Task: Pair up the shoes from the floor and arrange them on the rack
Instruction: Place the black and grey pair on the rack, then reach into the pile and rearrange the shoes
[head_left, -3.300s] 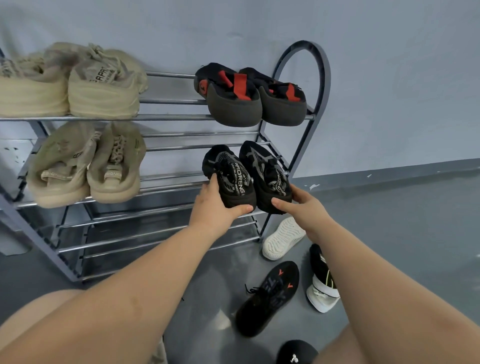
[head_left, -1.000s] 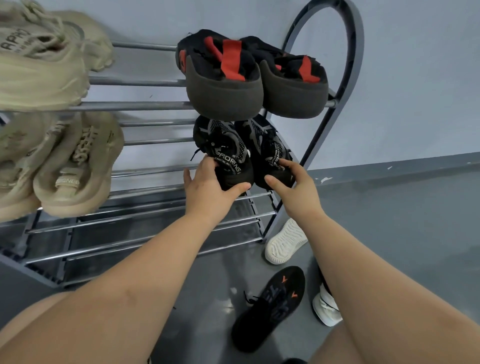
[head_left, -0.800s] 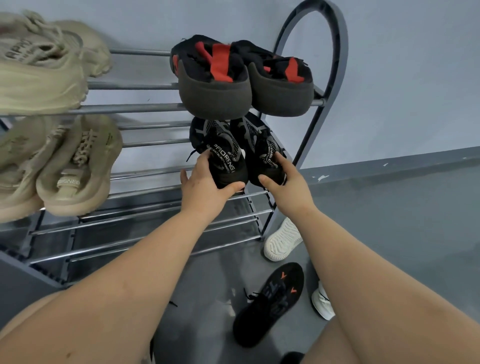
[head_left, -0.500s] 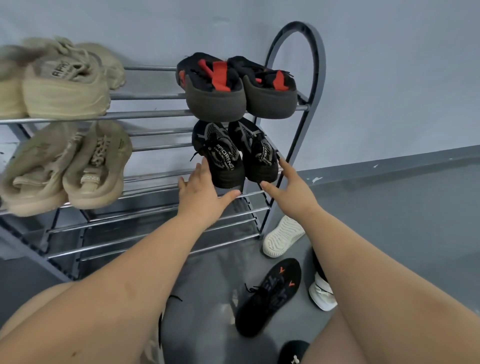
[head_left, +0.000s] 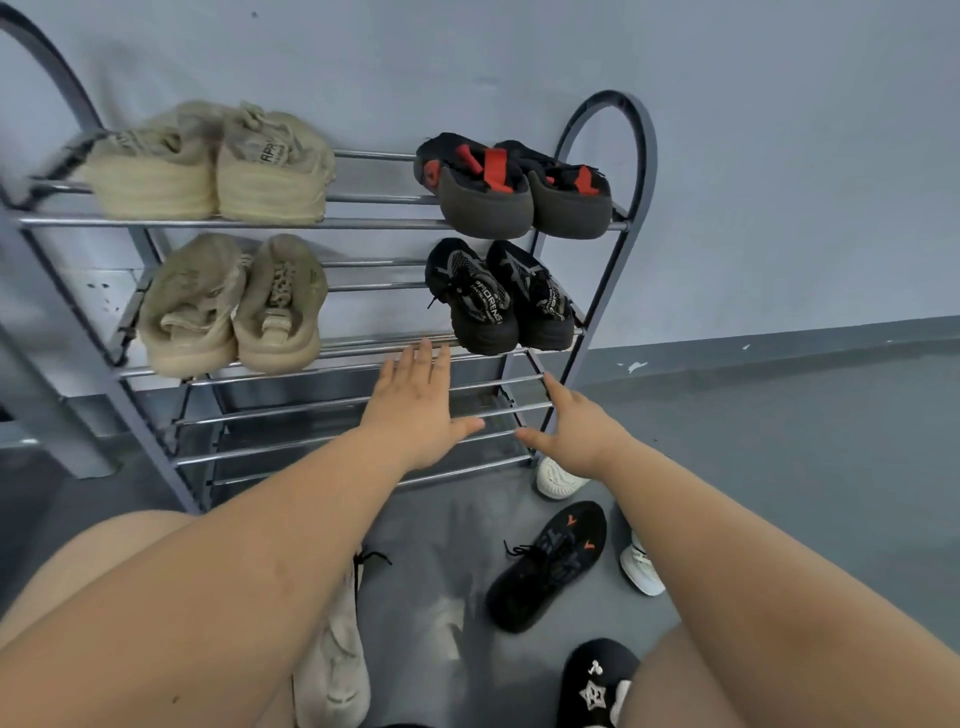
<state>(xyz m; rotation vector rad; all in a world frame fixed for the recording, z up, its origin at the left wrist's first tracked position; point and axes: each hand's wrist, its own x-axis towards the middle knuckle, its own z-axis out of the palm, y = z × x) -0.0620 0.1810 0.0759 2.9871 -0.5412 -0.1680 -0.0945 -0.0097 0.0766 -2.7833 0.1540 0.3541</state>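
Note:
A pair of black patterned sneakers (head_left: 498, 296) rests on the right of the rack's second shelf (head_left: 363, 345). My left hand (head_left: 421, 402) hovers open just below and left of them, fingers spread. My right hand (head_left: 571, 428) is open too, lower and to the right, near the rack's right leg. Neither hand touches a shoe. On the floor lie a black sneaker with orange marks (head_left: 550, 564), a white shoe (head_left: 558, 480) by the rack's foot, a white-and-black shoe (head_left: 641, 569) partly behind my right arm, a cream shoe (head_left: 332, 665) and a black shoe with white print (head_left: 597, 683).
The top shelf holds a beige pair (head_left: 213, 169) and a black-and-red pair (head_left: 511, 187). Another beige pair (head_left: 234, 304) sits on the left of the second shelf. The lower shelves (head_left: 291, 441) carry no shoes. A grey wall (head_left: 779, 156) stands behind the rack.
Both hands have let go of the black patterned sneakers, which stay on the second shelf. The hands have drawn back and down, fingers spread.

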